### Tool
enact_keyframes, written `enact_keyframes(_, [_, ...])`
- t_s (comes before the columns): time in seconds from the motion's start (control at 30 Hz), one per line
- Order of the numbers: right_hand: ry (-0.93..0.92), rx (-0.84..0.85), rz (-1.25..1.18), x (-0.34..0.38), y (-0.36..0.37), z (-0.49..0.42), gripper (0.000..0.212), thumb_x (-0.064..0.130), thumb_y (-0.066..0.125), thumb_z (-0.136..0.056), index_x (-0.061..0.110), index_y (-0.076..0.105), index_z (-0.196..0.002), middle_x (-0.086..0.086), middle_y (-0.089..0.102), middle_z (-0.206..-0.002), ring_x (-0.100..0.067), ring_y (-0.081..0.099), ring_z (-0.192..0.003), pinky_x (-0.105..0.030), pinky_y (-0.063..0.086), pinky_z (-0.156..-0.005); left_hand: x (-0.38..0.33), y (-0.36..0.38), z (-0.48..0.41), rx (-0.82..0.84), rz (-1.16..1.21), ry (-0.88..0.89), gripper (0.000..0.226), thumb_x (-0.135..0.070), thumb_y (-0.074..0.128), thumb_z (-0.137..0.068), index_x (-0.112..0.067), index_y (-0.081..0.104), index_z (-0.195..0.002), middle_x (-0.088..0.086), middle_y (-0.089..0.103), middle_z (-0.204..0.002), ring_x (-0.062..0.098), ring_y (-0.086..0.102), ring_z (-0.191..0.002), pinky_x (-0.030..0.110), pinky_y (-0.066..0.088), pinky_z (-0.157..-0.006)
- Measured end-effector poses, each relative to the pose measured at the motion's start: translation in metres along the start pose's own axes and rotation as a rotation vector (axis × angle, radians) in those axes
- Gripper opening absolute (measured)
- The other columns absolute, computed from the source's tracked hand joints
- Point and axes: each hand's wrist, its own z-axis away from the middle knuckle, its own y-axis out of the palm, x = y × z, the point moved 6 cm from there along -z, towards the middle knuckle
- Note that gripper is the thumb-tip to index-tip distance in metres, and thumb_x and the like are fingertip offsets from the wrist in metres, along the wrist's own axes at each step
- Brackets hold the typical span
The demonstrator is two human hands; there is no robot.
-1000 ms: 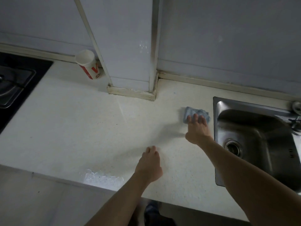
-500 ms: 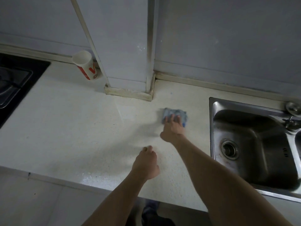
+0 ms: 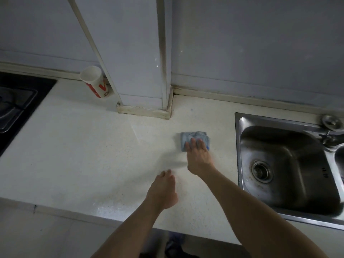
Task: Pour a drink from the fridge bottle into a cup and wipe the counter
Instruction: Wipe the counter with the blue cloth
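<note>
A folded blue cloth (image 3: 193, 137) lies on the white counter (image 3: 83, 155), left of the sink. My right hand (image 3: 198, 157) presses flat on the cloth's near half with straight fingers. My left hand (image 3: 163, 190) rests on the counter nearer the front edge, fingers together and straight, holding nothing. A white paper cup (image 3: 95, 81) with red markings stands at the back against the wall, beside the pillar. No bottle is in view.
A steel sink (image 3: 286, 164) with a drain fills the right side, a tap fitting (image 3: 329, 135) at its back. A black hob (image 3: 16, 107) is at the far left. A tiled pillar (image 3: 141, 71) juts onto the counter at the back.
My right hand slid the cloth left from beside the sink, then held it about there. The left hand stayed on the counter.
</note>
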Motion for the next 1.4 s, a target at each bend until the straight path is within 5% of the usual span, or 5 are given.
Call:
enact_keyframes(0.27, [0.236, 0.056, -0.076, -0.1, 0.03, 0.038, 0.081, 0.02, 0.051, -0.091, 0.017, 0.003, -0.155, -0.014, 0.0, -0.161, -0.039, 0.002, -0.147, -0.05, 0.006, -0.121, 0.002, -0.006, 0.005, 0.013, -0.014, 0.04, 0.056, -0.013, 0.048, -0.097, -0.005, 0.034, -0.15, 0.011, 0.03, -0.158, 0.027, 0.032, -0.144, 0.037, 0.031, -0.118])
enact_keyframes(0.53, [0.335, 0.098, -0.183, -0.067, 0.029, 0.045, 0.084, 0.032, 0.055, -0.089, 0.011, 0.007, -0.154, -0.02, 0.003, -0.16, -0.045, 0.004, -0.145, -0.051, 0.01, -0.12, 0.014, 0.006, 0.045, 0.04, 0.015, 0.104, 0.054, -0.014, 0.044, -0.098, -0.006, 0.032, -0.15, 0.012, 0.039, -0.153, 0.027, 0.038, -0.139, 0.034, 0.032, -0.113])
enact_keyframes(0.87, [0.037, 0.068, -0.055, 0.082, 0.004, 0.02, 0.081, 0.027, 0.054, -0.091, 0.014, 0.005, -0.155, -0.013, 0.0, -0.161, -0.038, -0.005, -0.147, -0.046, 0.002, -0.12, 0.037, 0.042, 0.103, 0.069, -0.193, 0.193, 0.042, -0.018, 0.051, -0.088, -0.009, 0.046, -0.128, 0.01, 0.04, -0.141, 0.028, 0.041, -0.129, 0.039, 0.033, -0.11])
enact_keyframes(1.1, [-0.146, 0.003, -0.006, 0.115, 0.024, 0.038, 0.076, 0.02, 0.054, -0.089, 0.015, 0.014, -0.153, -0.01, 0.003, -0.161, -0.034, -0.004, -0.148, -0.045, 0.003, -0.122, 0.048, 0.038, 0.102, 0.082, -0.151, 0.22, 0.051, -0.017, 0.049, -0.094, -0.002, 0.042, -0.142, 0.011, 0.041, -0.148, 0.025, 0.041, -0.134, 0.034, 0.032, -0.115])
enact_keyframes(1.4, [0.261, 0.052, -0.134, -0.001, 0.066, 0.127, 0.078, 0.014, 0.046, -0.087, 0.014, 0.007, -0.155, -0.013, 0.0, -0.162, -0.034, -0.003, -0.149, -0.042, 0.002, -0.122, 0.041, 0.04, 0.107, 0.151, -0.32, 0.274, 0.05, -0.015, 0.047, -0.093, 0.003, 0.043, -0.139, 0.019, 0.028, -0.153, 0.033, 0.035, -0.134, 0.039, 0.032, -0.113])
